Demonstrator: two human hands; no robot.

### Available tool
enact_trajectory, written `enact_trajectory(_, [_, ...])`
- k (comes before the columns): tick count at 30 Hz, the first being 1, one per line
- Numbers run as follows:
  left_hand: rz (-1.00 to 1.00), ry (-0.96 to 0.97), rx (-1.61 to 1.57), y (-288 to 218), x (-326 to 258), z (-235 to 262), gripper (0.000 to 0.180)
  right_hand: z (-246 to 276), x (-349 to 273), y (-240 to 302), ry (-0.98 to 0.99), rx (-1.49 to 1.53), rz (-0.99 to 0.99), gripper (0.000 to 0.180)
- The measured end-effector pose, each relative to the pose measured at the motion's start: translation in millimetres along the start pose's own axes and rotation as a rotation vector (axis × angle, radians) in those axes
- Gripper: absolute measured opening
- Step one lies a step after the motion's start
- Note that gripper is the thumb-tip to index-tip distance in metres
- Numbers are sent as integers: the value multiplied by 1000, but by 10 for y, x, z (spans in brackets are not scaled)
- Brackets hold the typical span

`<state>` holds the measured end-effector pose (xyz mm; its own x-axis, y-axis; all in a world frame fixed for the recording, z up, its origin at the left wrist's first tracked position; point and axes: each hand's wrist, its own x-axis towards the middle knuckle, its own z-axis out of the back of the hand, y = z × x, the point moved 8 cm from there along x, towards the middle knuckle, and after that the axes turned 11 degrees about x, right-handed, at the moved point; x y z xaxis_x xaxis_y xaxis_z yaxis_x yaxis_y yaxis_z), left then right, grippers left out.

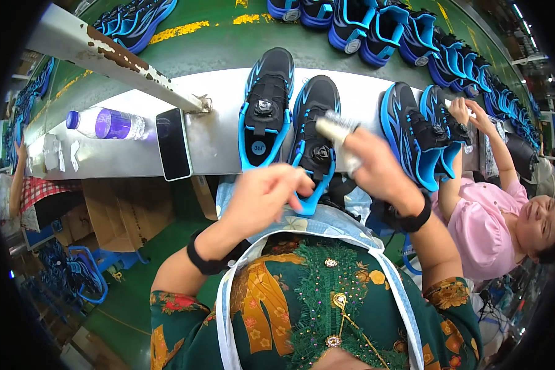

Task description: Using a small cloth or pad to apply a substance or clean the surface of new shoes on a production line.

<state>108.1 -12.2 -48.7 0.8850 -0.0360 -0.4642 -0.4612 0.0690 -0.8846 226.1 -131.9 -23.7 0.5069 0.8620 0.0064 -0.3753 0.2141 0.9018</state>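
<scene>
Step in hand, as judged: cleaning or finishing a sneaker. Left hand, fingers curled and blurred, grips the heel of the black-and-blue sneaker overhanging the near counter edge. Right hand holds a pale brush-like tool over it. The next move likely needs a steady heel grip. A second sneaker crowds the left; the phone lies farther left.

Bright, even overhead light is filling the scene, and colours are showing saturated. Glare is washing out the pale grey metal bench near its middle. Both hands, the left hand and the right hand, are smearing with motion blur. The fisheye lens is bending straight edges, and black vignetting is closing in the corners.
</scene>
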Motion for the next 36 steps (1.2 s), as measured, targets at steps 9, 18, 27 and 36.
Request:
enact_trajectory(9, [-447,-659,523,-328,469,741,27,-128,1571,-628,34,-205,50,50])
enact_trajectory(18, [-350,-500,488,-266,530,793,41,-213,1661,-604,140,-174,-93,50])
enact_trajectory(27, [-454,-475,567,-418,538,824,53,-162,1710,-638,164,-150,-100,50])
enact_trajectory(36, [-476,-408,522,-397,483,844,48,-202,1615,-539,149,-154,-81,50])
